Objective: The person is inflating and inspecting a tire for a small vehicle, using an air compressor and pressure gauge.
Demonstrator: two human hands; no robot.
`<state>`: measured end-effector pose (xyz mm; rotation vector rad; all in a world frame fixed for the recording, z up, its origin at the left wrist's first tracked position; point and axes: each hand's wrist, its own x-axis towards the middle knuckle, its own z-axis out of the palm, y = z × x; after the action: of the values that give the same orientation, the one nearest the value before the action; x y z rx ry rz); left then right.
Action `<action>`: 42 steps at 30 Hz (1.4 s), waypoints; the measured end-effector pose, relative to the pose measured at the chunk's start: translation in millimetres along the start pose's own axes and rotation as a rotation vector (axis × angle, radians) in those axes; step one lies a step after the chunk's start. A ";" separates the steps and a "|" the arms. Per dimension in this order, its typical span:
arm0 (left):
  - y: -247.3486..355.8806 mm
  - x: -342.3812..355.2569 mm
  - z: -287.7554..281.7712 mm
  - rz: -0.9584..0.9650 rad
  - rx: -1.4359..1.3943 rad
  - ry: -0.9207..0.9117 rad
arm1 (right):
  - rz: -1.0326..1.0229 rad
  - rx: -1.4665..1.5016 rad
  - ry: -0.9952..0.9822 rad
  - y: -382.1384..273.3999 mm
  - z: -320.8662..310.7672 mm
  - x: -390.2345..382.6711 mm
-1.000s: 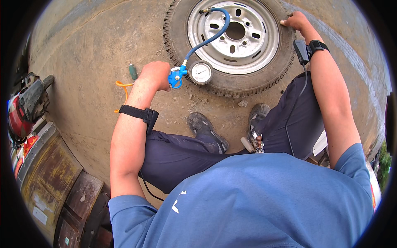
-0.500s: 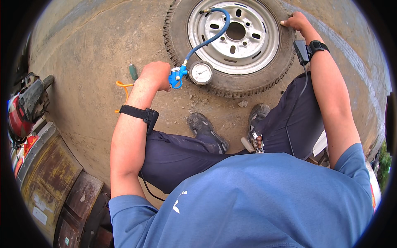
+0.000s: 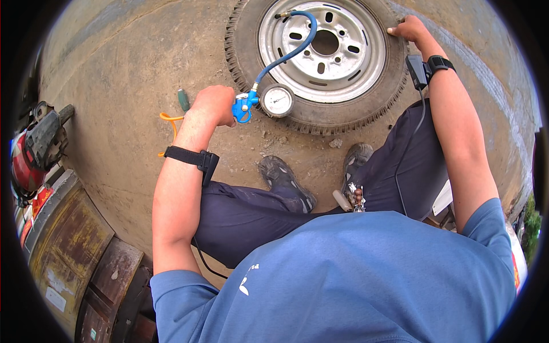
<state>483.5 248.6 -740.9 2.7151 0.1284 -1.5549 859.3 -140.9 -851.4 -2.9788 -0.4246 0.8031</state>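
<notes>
Wheel [image 3: 309,66], head view: hardly moved since half a second ago, at most very slightly leftward; lies flat on ground [image 3: 143,63].
Left hand [image 3: 215,103]: fingers clenched around blue inflator [image 3: 242,106], gauge [image 3: 277,100] held near tire [image 3: 337,117].
Hose [image 3: 291,54]: end seemingly joined at rim [image 3: 265,46].
Right hand [image 3: 409,30]: at tire's right edge, fingers partly hidden, grip cannot be told.
Pressure step: probably filling or checking; next calls for steady hold.
</notes>
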 end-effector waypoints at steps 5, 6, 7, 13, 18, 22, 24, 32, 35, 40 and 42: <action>0.2 -0.3 0.2 -0.001 0.004 -0.001 | -0.004 -0.008 0.010 -1.5 0.3 -2.0; 0.4 -0.7 0.1 -0.002 0.002 -0.001 | -0.005 -0.008 0.009 -2.2 0.0 -2.3; 0.7 -1.2 0.0 -0.003 0.000 0.000 | -0.008 -0.007 -0.002 -2.7 -0.8 -2.3; -0.1 -1.3 0.8 0.000 -0.004 0.005 | -0.013 0.000 -0.005 -3.3 -0.7 -2.8; 0.6 0.8 1.1 0.001 0.001 -0.001 | -0.020 -0.010 0.031 1.5 1.9 -0.5; 0.1 -0.7 1.7 -0.006 0.002 0.005 | -0.003 0.016 0.004 -3.5 0.7 -3.2; -0.3 -1.1 1.8 -0.006 0.001 0.007 | 0.005 0.023 0.000 -4.6 0.2 -4.0; -0.2 -0.2 1.7 0.002 0.001 0.009 | -0.003 0.013 0.021 -0.6 1.5 -2.2; 0.5 1.1 1.2 0.002 0.001 0.011 | -0.006 0.007 0.039 2.6 1.7 -1.5; 1.4 0.3 0.8 -0.004 0.001 -0.004 | -0.007 0.002 0.013 -2.7 -0.7 -3.8; 1.8 0.4 -0.1 -0.003 -0.001 -0.004 | -0.008 0.000 0.016 -2.0 -1.0 -4.0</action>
<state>483.9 246.8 -741.3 2.7126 0.1324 -1.5604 856.0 -140.0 -848.4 -2.9792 -0.4359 0.7787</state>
